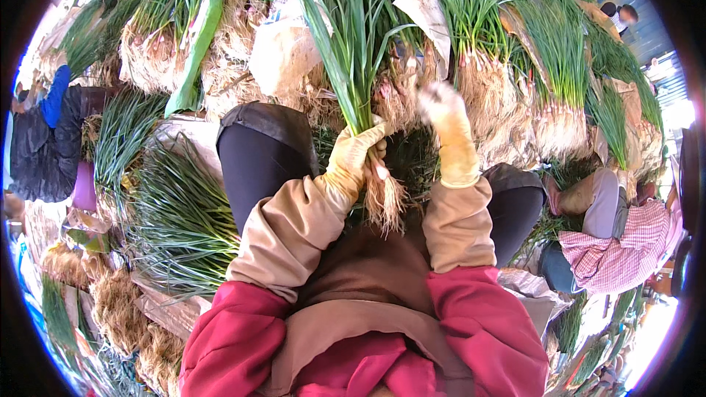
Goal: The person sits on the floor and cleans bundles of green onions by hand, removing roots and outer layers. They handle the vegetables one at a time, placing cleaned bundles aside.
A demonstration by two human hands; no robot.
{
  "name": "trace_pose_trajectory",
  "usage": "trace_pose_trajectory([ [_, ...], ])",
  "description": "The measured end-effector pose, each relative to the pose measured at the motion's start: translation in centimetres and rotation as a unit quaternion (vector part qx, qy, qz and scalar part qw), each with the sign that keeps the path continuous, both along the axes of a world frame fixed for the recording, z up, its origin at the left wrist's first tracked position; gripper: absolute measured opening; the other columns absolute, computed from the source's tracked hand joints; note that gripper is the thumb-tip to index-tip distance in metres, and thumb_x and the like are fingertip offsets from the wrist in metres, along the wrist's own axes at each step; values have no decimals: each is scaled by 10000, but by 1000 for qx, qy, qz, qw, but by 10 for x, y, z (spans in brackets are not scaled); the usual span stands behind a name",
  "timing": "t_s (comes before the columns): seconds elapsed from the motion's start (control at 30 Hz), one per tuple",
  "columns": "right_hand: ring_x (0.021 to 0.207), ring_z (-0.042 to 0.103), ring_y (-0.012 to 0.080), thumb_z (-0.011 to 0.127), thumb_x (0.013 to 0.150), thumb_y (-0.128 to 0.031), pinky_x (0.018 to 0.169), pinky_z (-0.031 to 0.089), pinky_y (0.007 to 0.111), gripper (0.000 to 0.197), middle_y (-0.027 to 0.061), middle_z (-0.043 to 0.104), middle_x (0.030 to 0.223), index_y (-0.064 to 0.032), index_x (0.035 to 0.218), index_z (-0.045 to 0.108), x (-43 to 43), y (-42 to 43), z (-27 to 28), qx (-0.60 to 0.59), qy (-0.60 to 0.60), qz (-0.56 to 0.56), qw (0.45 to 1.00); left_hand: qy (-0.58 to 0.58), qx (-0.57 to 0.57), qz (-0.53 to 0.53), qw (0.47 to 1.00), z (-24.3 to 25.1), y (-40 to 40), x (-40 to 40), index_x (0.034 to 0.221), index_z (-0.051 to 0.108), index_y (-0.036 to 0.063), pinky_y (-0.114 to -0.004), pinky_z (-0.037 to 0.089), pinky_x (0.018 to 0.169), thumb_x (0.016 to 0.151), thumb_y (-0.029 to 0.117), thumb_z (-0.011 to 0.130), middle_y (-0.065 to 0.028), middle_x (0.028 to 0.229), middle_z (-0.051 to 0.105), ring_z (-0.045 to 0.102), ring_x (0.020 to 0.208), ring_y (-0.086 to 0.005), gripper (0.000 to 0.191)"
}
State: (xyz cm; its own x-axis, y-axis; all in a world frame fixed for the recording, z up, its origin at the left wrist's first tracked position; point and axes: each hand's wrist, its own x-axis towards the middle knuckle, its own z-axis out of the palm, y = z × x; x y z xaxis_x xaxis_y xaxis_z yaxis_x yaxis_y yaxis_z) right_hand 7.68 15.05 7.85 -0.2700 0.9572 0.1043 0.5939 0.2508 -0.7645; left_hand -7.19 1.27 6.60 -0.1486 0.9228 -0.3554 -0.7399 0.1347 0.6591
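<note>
My left hand (358,157), in a pale yellow glove, is closed around a small bunch of green onions (356,80). Long green leaves rise above the fist, while whitish-pink bulbs and tangled pale roots (384,198) hang below it. To the right, level with the leaf bases, is my right hand (447,107), gloved the same way. Motion blurs its fingers, so whether they pinch anything cannot be told. Behind it stand bundled green onions (477,60) with their roots facing me.
A large heap of green onions (182,226) lies by my left knee. A white sack (289,49) and a green strip (198,49) rest among the bundles ahead. One person sits at the right in a checked garment (623,253); another in dark clothing (47,143) is at the left.
</note>
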Motion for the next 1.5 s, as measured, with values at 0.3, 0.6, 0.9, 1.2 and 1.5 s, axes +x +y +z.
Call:
trace_pose_trajectory([
  [0.3, 502, 495, 57, 594, 856, -139, 441, 375, 200, 107, 9, 581, 646, -48, 907, 617, 14, -43, 13, -139, 259, -32, 955, -11, 2, 20, 1000, 0, 1, 3, 890, 598, 68, -218, 443, 460, 804, 89, 656, -75, 806, 658, 552, 580, -95, 106],
  [0.6, 654, 443, 92, 660, 748, -90, 606, 416, 262, 139, 13, 498, 684, -35, 775, 535, 4, -92, -11, -141, 123, 190, 964, 12, -6, -53, 998, 8, 1, 5, 812, 581, 25, -240, 383, 328, 813, 74, 632, -78, 607, 583, 516, 421, -157, 70],
  [0.9, 591, 551, 161, 534, 892, -319, 496, 450, 303, 334, 53, 628, 784, 2, 940, 614, -2, -70, -42, -368, 392, 86, 839, -46, 9, -29, 998, 11, -6, 6, 799, 569, 32, -330, 451, 398, 775, 1, 632, -95, 621, 581, 553, 461, -207, 74],
  [1.2, 662, 566, 181, 590, 868, -295, 627, 454, 302, 317, 99, 603, 727, 20, 876, 619, -42, -50, -28, -25, 116, 77, 990, 75, -48, -20, 996, 8, -3, 8, 816, 522, 0, -289, 389, 252, 756, 8, 646, -104, 585, 541, 518, 385, -200, 139],
  [1.5, 551, 502, 69, 583, 884, -206, 417, 366, 226, 162, -22, 584, 699, -101, 776, 644, -55, -65, -48, -242, 606, -93, 752, -23, 30, -41, 998, -3, 2, 8, 892, 553, 59, -287, 460, 429, 773, -19, 621, -114, 712, 609, 551, 482, -176, 158],
])
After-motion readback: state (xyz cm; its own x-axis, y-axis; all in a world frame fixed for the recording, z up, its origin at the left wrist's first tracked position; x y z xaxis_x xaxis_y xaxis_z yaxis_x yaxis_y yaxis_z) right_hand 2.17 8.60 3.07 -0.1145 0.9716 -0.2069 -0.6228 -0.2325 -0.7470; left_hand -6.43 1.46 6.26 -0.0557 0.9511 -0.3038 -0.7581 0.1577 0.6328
